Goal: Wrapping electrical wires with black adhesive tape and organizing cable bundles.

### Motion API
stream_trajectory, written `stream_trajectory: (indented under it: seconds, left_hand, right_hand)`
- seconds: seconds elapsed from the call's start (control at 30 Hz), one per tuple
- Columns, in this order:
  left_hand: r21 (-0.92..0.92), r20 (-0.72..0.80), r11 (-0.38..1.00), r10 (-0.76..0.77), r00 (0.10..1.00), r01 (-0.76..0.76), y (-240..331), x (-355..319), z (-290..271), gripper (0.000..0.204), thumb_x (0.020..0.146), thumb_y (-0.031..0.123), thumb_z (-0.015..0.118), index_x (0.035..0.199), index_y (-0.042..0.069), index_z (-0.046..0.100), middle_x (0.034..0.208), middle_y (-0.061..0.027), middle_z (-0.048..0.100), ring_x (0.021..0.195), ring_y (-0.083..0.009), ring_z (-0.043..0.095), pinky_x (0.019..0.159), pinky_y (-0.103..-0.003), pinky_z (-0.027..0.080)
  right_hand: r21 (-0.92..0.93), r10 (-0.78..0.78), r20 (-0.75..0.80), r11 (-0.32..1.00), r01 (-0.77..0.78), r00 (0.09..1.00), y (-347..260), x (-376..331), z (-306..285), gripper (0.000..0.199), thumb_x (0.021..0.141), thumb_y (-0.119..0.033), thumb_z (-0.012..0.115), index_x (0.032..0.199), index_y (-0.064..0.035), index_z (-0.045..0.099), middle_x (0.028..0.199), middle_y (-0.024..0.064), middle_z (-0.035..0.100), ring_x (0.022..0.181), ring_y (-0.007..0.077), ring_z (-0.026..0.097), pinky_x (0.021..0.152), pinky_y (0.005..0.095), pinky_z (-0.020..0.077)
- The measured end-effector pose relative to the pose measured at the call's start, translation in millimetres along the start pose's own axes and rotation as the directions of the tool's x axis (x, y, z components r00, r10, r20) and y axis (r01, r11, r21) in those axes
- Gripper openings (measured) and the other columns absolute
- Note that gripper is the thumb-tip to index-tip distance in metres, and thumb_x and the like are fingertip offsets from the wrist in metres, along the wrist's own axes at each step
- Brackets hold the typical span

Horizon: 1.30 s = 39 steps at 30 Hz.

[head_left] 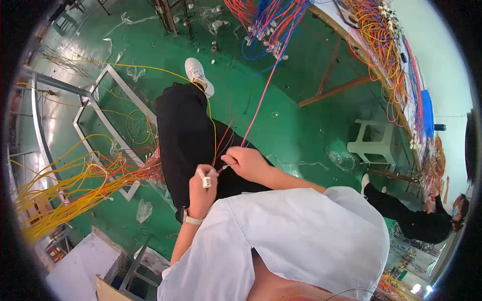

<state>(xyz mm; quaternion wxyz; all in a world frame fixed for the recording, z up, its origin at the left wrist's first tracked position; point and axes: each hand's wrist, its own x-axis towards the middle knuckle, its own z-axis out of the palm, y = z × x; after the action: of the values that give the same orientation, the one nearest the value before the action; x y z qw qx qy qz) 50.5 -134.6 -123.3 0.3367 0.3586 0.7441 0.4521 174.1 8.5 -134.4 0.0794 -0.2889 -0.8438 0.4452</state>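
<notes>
The left hand (201,190) is curled nearly closed around a small white connector (205,180), which sticks up out of the fist between thumb and fingers, its long axis running up and slightly left, away from the wrist. A watch (190,218) sits on that wrist. Just to its right, the right hand (247,163) is closed in a pinch on the end of a red wire (263,95), fingertips almost touching the left hand's thumb. From the pinch the wire runs up and to the right, fairly straight, toward a hanging bunch of red and blue wires (268,25) far above the hands. A thin yellow wire (150,67) loops away up and left of the hands, over the black trouser leg (188,135) under them.

Well to the left of the left hand lies a thick fan of yellow and red wires (75,185) over a grey metal frame (100,120) on the green floor (296,125). Below the left hand lies a scrap of clear plastic bag (143,209). Right of the right hand stands a pale green plastic stool (372,143); beyond it, a long board (401,70) hung with orange and red wires carries a flat blue rectangle (427,113). Another person (416,220) in black is low at the right.
</notes>
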Motion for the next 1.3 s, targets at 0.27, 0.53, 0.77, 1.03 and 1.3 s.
stream_trajectory:
  seconds: [0.27, 0.53, 0.77, 1.03, 1.3]
  left_hand:
    - [-0.117, -0.321, 0.940, 0.269, 0.908, -0.320, 68, 71, -30, 0.017, 0.091, 0.001, 0.052, 0.107, 0.000, 0.058, 0.087, -0.0058, 0.062, 0.076, -0.0099, 0.056, 0.069, -0.024, 0.045]
    - [-0.892, 0.094, 0.452, 0.233, 0.968, -0.023, 120, 104, -34, 0.026, 0.096, 0.021, 0.046, 0.098, -0.003, 0.057, 0.060, 0.0045, 0.037, 0.047, -0.0026, 0.027, 0.042, -0.019, 0.018]
    - [-0.936, 0.234, 0.317, 0.240, 0.942, 0.152, 121, 117, -26, 0.030, 0.097, 0.025, 0.043, 0.097, -0.002, 0.056, 0.060, 0.0047, 0.036, 0.046, -0.0024, 0.024, 0.040, -0.019, 0.016]
    - [-0.954, 0.233, 0.244, 0.225, 0.946, 0.177, 117, 134, -12, 0.031, 0.098, 0.028, 0.042, 0.103, -0.001, 0.054, 0.060, 0.0052, 0.036, 0.046, -0.0019, 0.023, 0.040, -0.019, 0.016]
    - [-0.795, 0.000, 0.581, 0.285, 0.959, -0.173, 123, 133, -3, 0.027, 0.096, 0.024, 0.051, 0.102, -0.002, 0.055, 0.072, 0.0039, 0.047, 0.055, 0.0000, 0.031, 0.046, -0.018, 0.020]
  right_hand:
    - [-0.508, -0.452, -0.253, 0.814, 0.280, 0.855, -87, 59, -114, 0.089, 0.061, -0.065, 0.070, 0.123, -0.0050, 0.044, 0.101, 0.0135, 0.051, 0.079, 0.0313, 0.060, 0.062, 0.0365, 0.0504]
    - [-0.367, -0.706, -0.152, 0.691, 0.623, 0.692, -106, 80, -150, 0.025, 0.077, -0.029, 0.072, 0.073, -0.0068, 0.059, 0.056, 0.0045, 0.047, 0.050, 0.0209, 0.048, 0.044, 0.0331, 0.0362]
    - [-0.028, -0.654, -0.220, 0.746, 0.665, 0.724, -93, 86, -150, 0.016, 0.083, -0.013, 0.065, 0.075, -0.0009, 0.060, 0.062, 0.0078, 0.047, 0.055, 0.0228, 0.043, 0.046, 0.0318, 0.0329]
    - [-0.126, -0.595, -0.238, 0.803, 0.583, 0.768, -77, 88, -153, 0.013, 0.080, -0.011, 0.069, 0.079, -0.0019, 0.060, 0.066, 0.0062, 0.050, 0.056, 0.0209, 0.047, 0.047, 0.0322, 0.0356]
    - [-0.017, -0.578, -0.117, 0.814, 0.580, 0.808, -67, 93, -157, 0.008, 0.080, -0.008, 0.067, 0.083, -0.0021, 0.062, 0.066, 0.0063, 0.050, 0.058, 0.0201, 0.049, 0.048, 0.0316, 0.0376]
